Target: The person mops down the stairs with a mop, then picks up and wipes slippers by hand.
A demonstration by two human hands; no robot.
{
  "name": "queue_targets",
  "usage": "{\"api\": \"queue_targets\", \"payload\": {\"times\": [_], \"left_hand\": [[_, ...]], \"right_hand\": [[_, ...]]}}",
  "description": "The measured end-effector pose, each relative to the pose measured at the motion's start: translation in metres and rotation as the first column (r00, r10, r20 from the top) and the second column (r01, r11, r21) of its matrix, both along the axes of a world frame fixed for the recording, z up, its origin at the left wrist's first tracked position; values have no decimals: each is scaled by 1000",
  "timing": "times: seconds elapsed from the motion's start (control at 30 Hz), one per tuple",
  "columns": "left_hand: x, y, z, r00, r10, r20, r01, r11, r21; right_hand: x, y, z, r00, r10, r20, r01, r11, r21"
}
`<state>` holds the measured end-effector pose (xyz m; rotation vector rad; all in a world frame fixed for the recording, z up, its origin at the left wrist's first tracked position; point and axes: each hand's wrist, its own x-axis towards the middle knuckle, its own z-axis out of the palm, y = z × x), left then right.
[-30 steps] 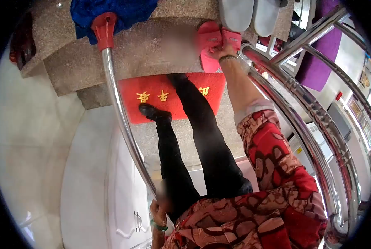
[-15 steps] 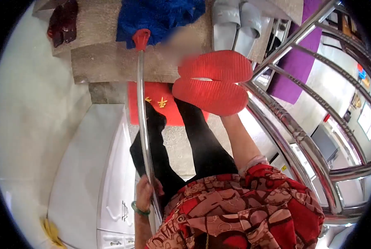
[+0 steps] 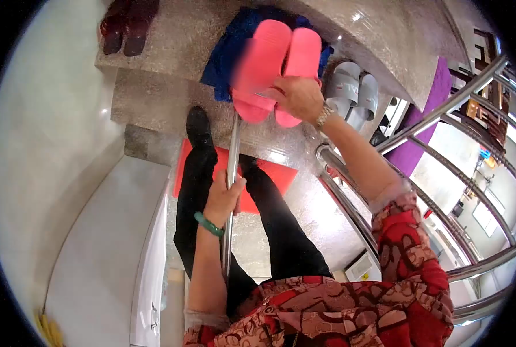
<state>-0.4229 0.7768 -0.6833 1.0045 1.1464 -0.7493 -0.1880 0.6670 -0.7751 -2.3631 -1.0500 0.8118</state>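
My right hand (image 3: 299, 98) is closed around the straps of a pair of pinkish-red slippers (image 3: 302, 55). They are held up with their footbeds facing me, in front of the blue mop head (image 3: 218, 66). Lower down, my left hand (image 3: 223, 199) wraps around the shiny metal handle of the mop (image 3: 233, 150). That handle runs up between my legs toward the step, and its upper end is hidden behind the slippers. One of my black-clad feet (image 3: 198, 127) is up against the stone step (image 3: 148, 98).
Grey slippers (image 3: 342, 85) stand right of the mop head, and dark red slippers (image 3: 139, 34) at upper left. A red mat (image 3: 278, 173) lies below the step. A metal railing (image 3: 443, 113) borders the right side, with a purple mat (image 3: 411, 147) beyond. At left is a white cabinet (image 3: 108, 231).
The slippers have moved up and turned from soles to footbeds toward me, now covering part of the mop head. My left hand is higher in view on the handle. One foot has come forward.
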Motion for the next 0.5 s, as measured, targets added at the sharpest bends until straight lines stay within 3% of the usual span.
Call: {"api": "queue_targets", "payload": {"times": [0.03,0.07,0.17,0.23,0.37,0.43,0.5], "left_hand": [[-3,3,-4,1000,10,-6,-10,1000,-7],[-5,4,-7,999,52,6,-51,999,-8],[-10,14,-11,993,115,5,-115,993,-23],[-10,21,-17,985,168,46,-165,985,-50],[-4,33,-24,979,203,20,-199,973,-119],[3,43,-22,974,223,-43,-227,962,-152],[3,45,-30,965,257,-53,-262,937,-232]], "right_hand": [[1,14,-12,987,136,87,-132,990,-43],[9,26,-25,978,198,62,-192,978,-86],[26,80,-82,931,333,147,-291,924,-247],[42,129,-106,943,326,59,-303,921,-246],[41,139,-107,966,252,50,-237,949,-206],[41,114,-92,970,239,-39,-242,958,-155],[41,65,-64,960,280,5,-276,949,-155]]}}
